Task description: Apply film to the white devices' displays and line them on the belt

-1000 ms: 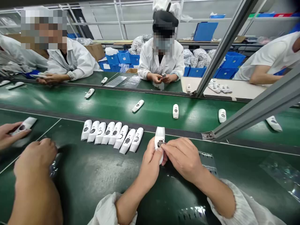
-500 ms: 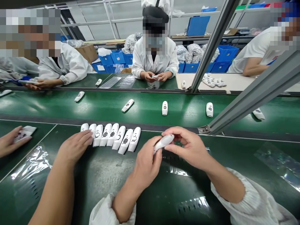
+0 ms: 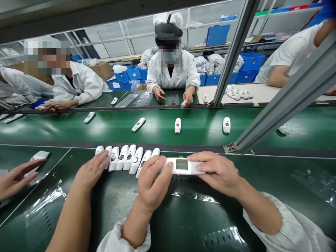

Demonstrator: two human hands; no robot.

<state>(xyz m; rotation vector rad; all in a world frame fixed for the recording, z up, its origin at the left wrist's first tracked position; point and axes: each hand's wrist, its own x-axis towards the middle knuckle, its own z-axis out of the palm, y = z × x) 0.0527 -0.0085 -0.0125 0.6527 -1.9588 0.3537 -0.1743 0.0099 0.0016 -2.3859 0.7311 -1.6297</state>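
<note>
Device (image 3: pixel 181 165) btwn L hand (image 3: pixel 152 183) & R hand (image 3: pixel 222 173), device row (image 3: pixel 129 158) to L

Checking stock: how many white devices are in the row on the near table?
8 white devices visible: two at the left end, partly behind a co-worker's hand; four in the middle; two at the right end, partly behind the left grip. More may be hidden.

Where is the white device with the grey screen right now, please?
In the head view, the white device is just right of centre, held sideways between the left hand and the right hand, right of the row of white devices.
</note>
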